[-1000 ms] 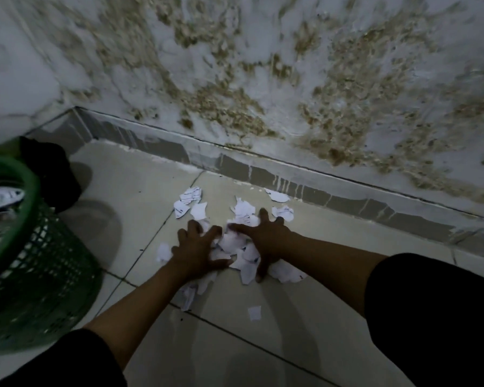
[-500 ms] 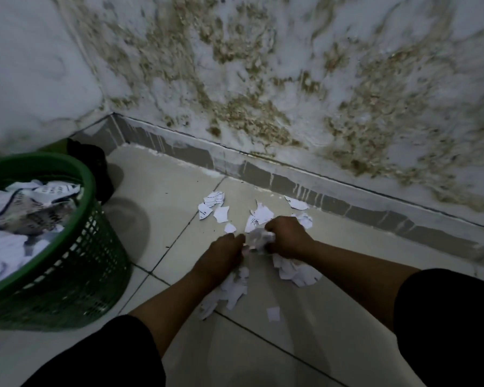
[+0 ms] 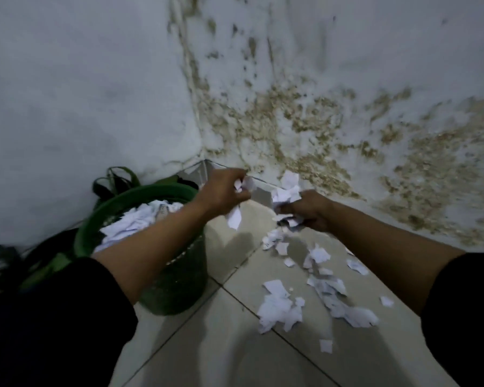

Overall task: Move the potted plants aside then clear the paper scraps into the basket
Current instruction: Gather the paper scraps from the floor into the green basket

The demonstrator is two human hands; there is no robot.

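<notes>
**Clutching torn paper beside the green basket**

Gripping crumpled white scraps, both hands hang in the air above the floor. The left hand [image 3: 224, 191] curls its fingers round a small wad, one ragged strip dangling below the fist, just right of the basket's rim. The right hand [image 3: 309, 210] clenches a larger, jagged bunch that sticks up past the knuckles.

One round green plastic basket [image 3: 179, 286], its wall an open lattice, stands on the floor under the left forearm; soft heaps of white paper lie inside it. Behind and to its left show long dark green leaves [image 3: 118, 177], blurred, so their pots cannot be counted.

The loose paper scraps [image 3: 280, 308] lie scattered on the floor [image 3: 235, 356] of smooth pale tiles, too many and too overlapped to count, in irregular torn shapes. Two walls meet at the corner; the right wall [image 3: 347, 129] is rough, with blotchy brown flaking patches. Both arms wear black sleeves.
</notes>
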